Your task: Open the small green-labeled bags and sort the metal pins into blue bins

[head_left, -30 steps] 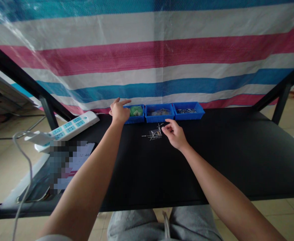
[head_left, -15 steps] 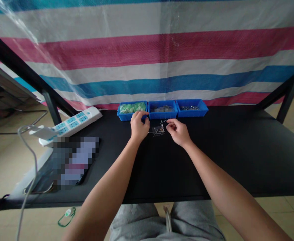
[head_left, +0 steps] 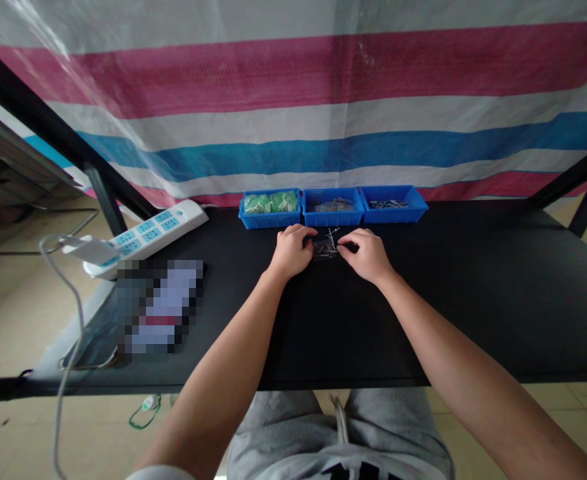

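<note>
A small clear plastic bag [head_left: 325, 251] with thin silver metal pins in or on it lies on the black tabletop between my hands. My left hand [head_left: 292, 255] rests at the bag's left side, fingers curled and the thumb against its edge. Just beyond the bag lie loose metal pins [head_left: 332, 233], crossing each other. My right hand [head_left: 367, 256] is pinched, thumb and forefinger together at the bag's right edge; whatever is between those fingertips is too small to make out.
Behind my hands stand three blue bins: one with green-and-clear packets [head_left: 271, 202], one with clear bags of pins [head_left: 334, 205], one with loose metal pins [head_left: 389, 204]. At the left are a white power strip [head_left: 146, 239] with a cable and a blurred flat object [head_left: 168, 310].
My left hand has come away from the bins to the bag's left edge. My right fingertips have drawn closer to the bag. The head view has shifted slightly.
</note>
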The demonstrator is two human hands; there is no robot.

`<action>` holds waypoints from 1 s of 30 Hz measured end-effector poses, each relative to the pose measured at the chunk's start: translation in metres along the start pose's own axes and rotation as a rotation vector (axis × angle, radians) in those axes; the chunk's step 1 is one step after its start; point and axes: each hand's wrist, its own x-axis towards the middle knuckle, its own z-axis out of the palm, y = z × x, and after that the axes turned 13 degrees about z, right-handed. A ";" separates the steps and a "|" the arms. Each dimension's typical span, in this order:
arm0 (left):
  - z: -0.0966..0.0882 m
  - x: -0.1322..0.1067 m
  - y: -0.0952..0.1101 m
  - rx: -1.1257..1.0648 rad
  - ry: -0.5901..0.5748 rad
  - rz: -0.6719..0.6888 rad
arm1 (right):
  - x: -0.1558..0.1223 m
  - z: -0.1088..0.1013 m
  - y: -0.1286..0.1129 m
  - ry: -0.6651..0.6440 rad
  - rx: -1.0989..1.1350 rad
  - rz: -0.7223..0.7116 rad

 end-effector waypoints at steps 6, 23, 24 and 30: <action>0.002 0.000 -0.003 -0.029 0.039 -0.026 | 0.000 0.005 0.008 -0.068 -0.127 -0.047; 0.006 -0.001 0.016 -0.066 0.054 0.054 | 0.001 -0.003 -0.008 0.057 0.121 -0.020; 0.006 -0.001 0.017 -0.063 0.043 0.071 | 0.000 -0.004 -0.009 0.072 0.138 -0.024; 0.005 0.002 0.020 -0.073 0.068 0.086 | -0.003 -0.003 -0.010 0.067 0.203 0.010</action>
